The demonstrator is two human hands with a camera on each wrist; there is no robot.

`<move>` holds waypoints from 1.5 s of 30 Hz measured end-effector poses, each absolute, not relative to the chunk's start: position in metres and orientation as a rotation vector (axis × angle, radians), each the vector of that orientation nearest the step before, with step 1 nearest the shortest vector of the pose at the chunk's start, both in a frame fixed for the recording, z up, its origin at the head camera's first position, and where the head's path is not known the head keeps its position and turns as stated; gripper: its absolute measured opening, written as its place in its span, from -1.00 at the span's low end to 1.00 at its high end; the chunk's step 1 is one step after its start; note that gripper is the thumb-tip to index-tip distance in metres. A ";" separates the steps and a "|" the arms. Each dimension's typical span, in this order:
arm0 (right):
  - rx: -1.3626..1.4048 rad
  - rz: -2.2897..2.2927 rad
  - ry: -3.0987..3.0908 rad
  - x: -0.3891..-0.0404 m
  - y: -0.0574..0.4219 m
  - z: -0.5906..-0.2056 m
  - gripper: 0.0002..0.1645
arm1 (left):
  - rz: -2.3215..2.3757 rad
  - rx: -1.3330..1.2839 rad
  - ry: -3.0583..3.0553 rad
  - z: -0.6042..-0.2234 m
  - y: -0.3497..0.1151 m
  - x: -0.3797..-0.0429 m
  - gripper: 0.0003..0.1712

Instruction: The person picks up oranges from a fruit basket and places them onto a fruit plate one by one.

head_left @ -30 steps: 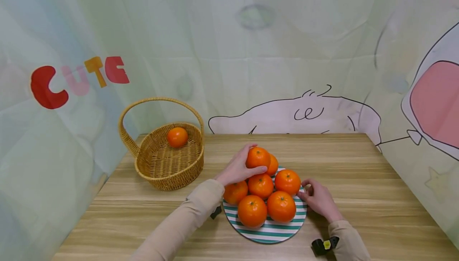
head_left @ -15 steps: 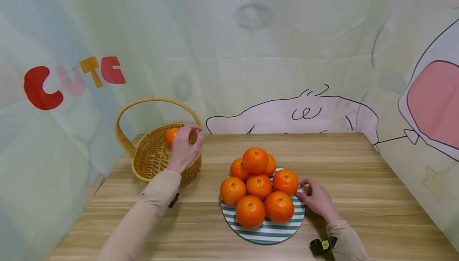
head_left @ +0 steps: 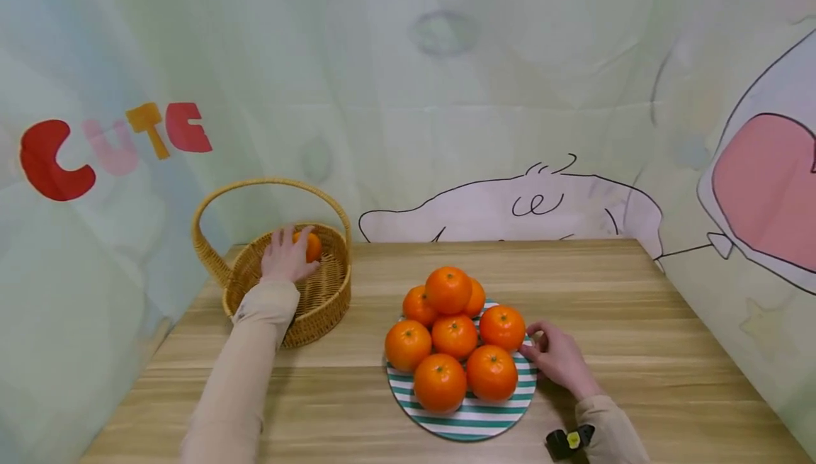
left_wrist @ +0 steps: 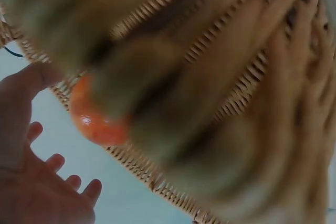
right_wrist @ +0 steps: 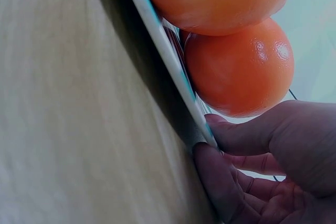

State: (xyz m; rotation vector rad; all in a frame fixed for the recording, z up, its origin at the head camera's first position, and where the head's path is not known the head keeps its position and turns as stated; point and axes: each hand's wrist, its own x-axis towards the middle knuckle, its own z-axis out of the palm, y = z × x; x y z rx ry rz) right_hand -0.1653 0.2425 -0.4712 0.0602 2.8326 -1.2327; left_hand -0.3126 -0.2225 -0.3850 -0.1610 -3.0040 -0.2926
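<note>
My left hand (head_left: 285,258) reaches into the wicker basket (head_left: 321,326) with fingers spread over an orange (head_left: 312,246) at its back. In the left wrist view the fingers stand apart and hold nothing, and the basket's blurred weave partly hides that orange (left_wrist: 94,121). My right hand (head_left: 559,359) grips the right edge of a round striped plate (head_left: 468,428). Seen from the right wrist, the thumb (right_wrist: 241,135) lies over the plate's rim (right_wrist: 173,66) and a finger is under it. Several oranges sit on the plate, with one orange (head_left: 448,290) stacked on top at the back.
The basket's tall arched handle (head_left: 274,181) rises above my left hand. All of this stands on a wooden table (head_left: 344,400). A printed curtain (head_left: 306,81) hangs behind and along both sides. A black wrist device (head_left: 567,443) shows by my right sleeve.
My left hand has let go of the top orange, which stays on the pile, and has moved left into the basket, over the orange there. The right hand keeps its grip on the plate.
</note>
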 end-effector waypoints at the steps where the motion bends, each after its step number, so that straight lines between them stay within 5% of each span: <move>1: 0.056 -1.231 2.835 -0.166 0.242 -0.471 -0.58 | -0.288 -0.154 -3.022 -0.386 -0.224 -0.313 -0.13; 27: 0.071 -1.251 2.805 -0.166 0.242 -0.472 -0.59 | -0.537 0.051 -3.297 -0.386 -0.213 -0.309 -0.13; 38: 0.050 -1.247 2.818 -0.168 0.241 -0.474 -0.60 | -0.419 0.191 -3.305 -0.388 -0.223 -0.300 0.06; 45: 0.044 -1.247 2.821 -0.165 0.242 -0.471 -0.61 | -0.757 0.131 -2.976 -0.389 -0.214 -0.277 -0.13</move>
